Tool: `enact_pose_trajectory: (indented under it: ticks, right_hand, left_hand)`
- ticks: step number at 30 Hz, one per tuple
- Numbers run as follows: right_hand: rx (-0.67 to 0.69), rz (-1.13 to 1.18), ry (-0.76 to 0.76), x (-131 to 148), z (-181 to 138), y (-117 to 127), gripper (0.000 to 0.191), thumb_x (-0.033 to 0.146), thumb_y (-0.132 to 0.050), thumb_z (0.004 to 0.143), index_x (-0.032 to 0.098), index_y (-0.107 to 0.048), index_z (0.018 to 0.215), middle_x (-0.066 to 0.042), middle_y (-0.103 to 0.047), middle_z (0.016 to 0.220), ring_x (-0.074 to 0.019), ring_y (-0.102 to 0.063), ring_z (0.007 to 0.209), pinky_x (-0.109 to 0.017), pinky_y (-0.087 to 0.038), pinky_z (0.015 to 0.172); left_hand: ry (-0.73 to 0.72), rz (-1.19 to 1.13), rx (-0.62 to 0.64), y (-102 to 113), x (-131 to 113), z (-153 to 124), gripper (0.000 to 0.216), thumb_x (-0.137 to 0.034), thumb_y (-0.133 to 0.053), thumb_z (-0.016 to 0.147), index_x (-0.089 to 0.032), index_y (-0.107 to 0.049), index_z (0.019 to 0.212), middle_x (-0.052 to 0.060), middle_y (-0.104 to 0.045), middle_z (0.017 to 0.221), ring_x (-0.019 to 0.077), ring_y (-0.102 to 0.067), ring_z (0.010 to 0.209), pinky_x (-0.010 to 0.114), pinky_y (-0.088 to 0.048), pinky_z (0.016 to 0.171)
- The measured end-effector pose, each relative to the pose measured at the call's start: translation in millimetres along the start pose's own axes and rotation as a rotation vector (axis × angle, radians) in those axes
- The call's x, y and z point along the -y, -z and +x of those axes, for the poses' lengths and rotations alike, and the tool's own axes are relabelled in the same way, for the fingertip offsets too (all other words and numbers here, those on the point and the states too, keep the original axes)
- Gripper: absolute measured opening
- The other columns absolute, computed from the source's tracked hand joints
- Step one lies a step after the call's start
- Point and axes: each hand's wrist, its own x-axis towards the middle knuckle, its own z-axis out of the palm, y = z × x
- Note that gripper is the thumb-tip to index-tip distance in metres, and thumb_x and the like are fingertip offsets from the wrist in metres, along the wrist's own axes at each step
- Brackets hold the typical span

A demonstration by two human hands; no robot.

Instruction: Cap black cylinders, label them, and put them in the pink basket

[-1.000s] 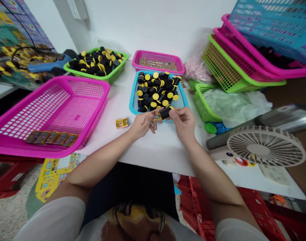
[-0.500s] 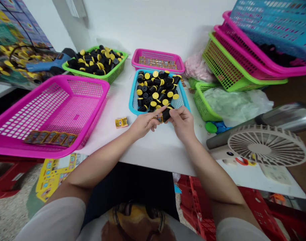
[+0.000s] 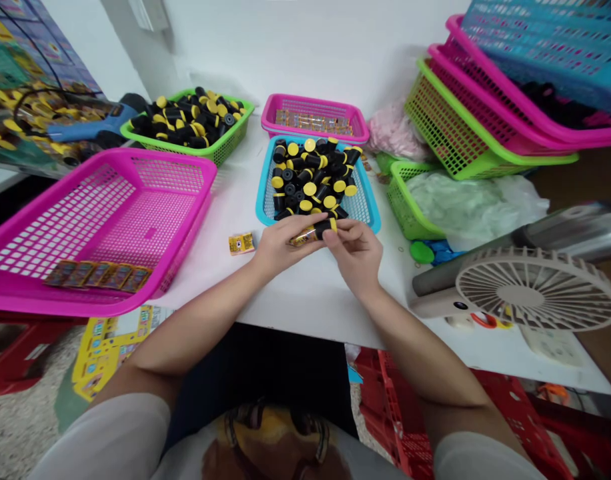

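Note:
Between my hands, in front of the blue basket (image 3: 261, 210), is a small black cylinder (image 3: 321, 229) with a yellow cap. A shiny printed plastic sleeve (image 3: 303, 236) meets its left end; my fingers hide how far it reaches over the cylinder. My left hand (image 3: 275, 245) is closed on the sleeve. My right hand (image 3: 359, 253) pinches the cylinder near its yellow cap. Many similar yellow-capped black cylinders (image 3: 310, 188) lie loose in the blue basket. A flat stack of printed sleeves (image 3: 241, 243) rests on the table left of my hands.
A large pink basket (image 3: 185, 227) at left holds a row of printed pieces (image 3: 98, 275). Behind stand a green basket (image 3: 220, 157) of cylinders and a pink basket (image 3: 315, 100) of sleeved pieces. At right are stacked baskets (image 3: 430, 113), a bagged green basket (image 3: 410, 213) and a fan (image 3: 523, 297).
The cylinder has turned, so its yellow cap now points right toward my right hand. My left hand has shifted slightly left, and the sleeve lies more in line with the cylinder.

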Motion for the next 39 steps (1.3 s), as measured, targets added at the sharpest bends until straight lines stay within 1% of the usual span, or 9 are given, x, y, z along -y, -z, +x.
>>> enact_pose_trajectory:
  ticks: [4,7,13,18,21,24,29,34,39]
  right_hand:
    - [0.168,-0.137,0.057,0,1,6,0.026,0.037,-0.084,0.081,0.028,-0.063,0.093,0.0,-0.07,0.097,-0.016,-0.068,0.085,-0.034,-0.06,0.08]
    - [0.27,-0.309,0.115,1,11,16,0.039,0.033,-0.082,0.08,0.032,-0.069,0.117,-0.001,-0.072,0.101,-0.0177,-0.067,0.084,-0.039,-0.06,0.082]
    - [0.322,-0.264,0.061,0,25,26,0.027,0.039,-0.083,0.079,0.028,-0.076,0.103,-0.005,-0.072,0.104,-0.0198,-0.068,0.091,-0.036,-0.061,0.076]
    - [0.396,-0.325,0.026,4,25,27,0.031,0.053,-0.079,0.084,0.025,-0.072,0.096,-0.005,-0.07,0.097,-0.0184,-0.066,0.083,-0.035,-0.059,0.071]
    - [0.409,-0.474,0.167,10,24,28,0.028,0.052,-0.074,0.089,0.025,-0.07,0.094,-0.003,-0.069,0.089,-0.0155,-0.059,0.071,-0.034,-0.056,0.068]
    - [0.403,-0.577,0.292,11,25,31,0.026,0.05,-0.07,0.093,0.025,-0.071,0.098,-0.003,-0.069,0.086,-0.0154,-0.058,0.068,-0.034,-0.055,0.067]
    - [0.382,-0.502,0.333,0,21,30,0.042,0.059,-0.054,0.101,0.03,-0.07,0.126,-0.009,-0.075,0.114,-0.0237,-0.071,0.101,-0.043,-0.06,0.089]
    - [0.333,-0.344,0.442,-9,14,22,0.04,0.056,-0.038,0.107,0.037,-0.056,0.136,-0.006,-0.069,0.137,-0.0258,-0.064,0.128,-0.054,-0.052,0.11]
    - [0.461,-0.596,0.526,-2,11,21,0.063,0.066,-0.061,0.093,0.034,-0.043,0.144,-0.009,-0.062,0.146,-0.0324,-0.055,0.137,-0.06,-0.043,0.115]
  left_hand:
    - [0.051,-0.064,0.077,2,-1,2,0.043,-0.035,-0.068,0.096,-0.018,-0.062,0.135,0.01,-0.077,0.12,0.0187,-0.075,0.107,0.027,-0.058,0.095]
    - [0.151,-0.114,0.176,3,-3,3,0.06,-0.038,-0.07,0.093,-0.019,-0.051,0.147,0.011,-0.075,0.124,0.0214,-0.074,0.112,0.03,-0.059,0.096]
    - [0.372,-0.157,0.208,2,-6,3,0.09,-0.044,-0.076,0.092,-0.02,-0.024,0.162,0.012,-0.077,0.122,0.0235,-0.074,0.115,0.031,-0.059,0.095]
    - [0.21,-0.179,0.287,-3,-2,-2,0.071,-0.042,-0.061,0.103,-0.017,-0.027,0.16,0.012,-0.076,0.122,0.0179,-0.074,0.112,0.028,-0.058,0.094]
    - [0.115,-0.159,0.296,-4,0,-4,0.06,-0.039,-0.054,0.106,-0.016,-0.033,0.157,0.014,-0.075,0.124,0.0167,-0.073,0.109,0.029,-0.057,0.096]
    - [0.133,-0.163,0.297,-3,-2,-4,0.058,-0.041,-0.056,0.105,-0.018,-0.038,0.155,0.015,-0.072,0.13,0.0191,-0.072,0.114,0.032,-0.056,0.1]
    - [0.372,-0.407,0.198,-4,-6,-2,0.097,-0.055,-0.076,0.09,-0.025,-0.02,0.164,0.015,-0.069,0.134,0.0259,-0.075,0.112,0.035,-0.061,0.091]
    - [0.509,-0.721,0.136,-5,-7,1,0.122,-0.055,-0.086,0.08,-0.03,-0.004,0.167,0.005,-0.077,0.1,0.0229,-0.077,0.082,0.036,-0.063,0.075]
    - [0.589,-0.812,0.085,1,-9,7,0.118,-0.048,-0.09,0.077,-0.028,-0.012,0.163,-0.001,-0.075,0.085,0.0159,-0.072,0.063,0.031,-0.06,0.066]
